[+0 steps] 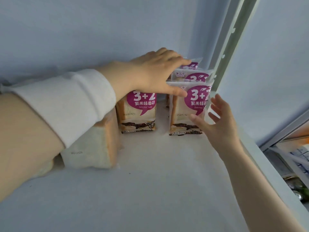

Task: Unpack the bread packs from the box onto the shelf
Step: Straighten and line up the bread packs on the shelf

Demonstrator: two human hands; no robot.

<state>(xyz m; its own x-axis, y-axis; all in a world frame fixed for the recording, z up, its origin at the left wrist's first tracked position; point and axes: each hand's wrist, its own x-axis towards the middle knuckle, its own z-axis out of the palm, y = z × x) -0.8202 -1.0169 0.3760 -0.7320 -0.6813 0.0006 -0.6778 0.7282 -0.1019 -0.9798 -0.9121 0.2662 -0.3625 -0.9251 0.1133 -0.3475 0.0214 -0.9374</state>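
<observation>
Several bread packs with purple "3+2" labels stand upright on the white shelf [150, 181]. At the back right a row of three stands one behind another, the front pack [185, 111] nearest me. A second pack [138, 113] stands to its left, and a plain-faced pack [93, 148] lies nearer, partly under my left arm. My left hand [157, 72] reaches across with straight fingers over the tops of the right row, thumb against the front pack. My right hand [215, 119] is spread open, thumb touching the front pack's right side. The box is out of view.
A white perforated upright post [229, 47] stands just right of the bread row. The shelf's right edge [267, 156] runs diagonally; beyond it, lower shelves hold packaged goods [299, 156]. The pale back wall is close behind the packs.
</observation>
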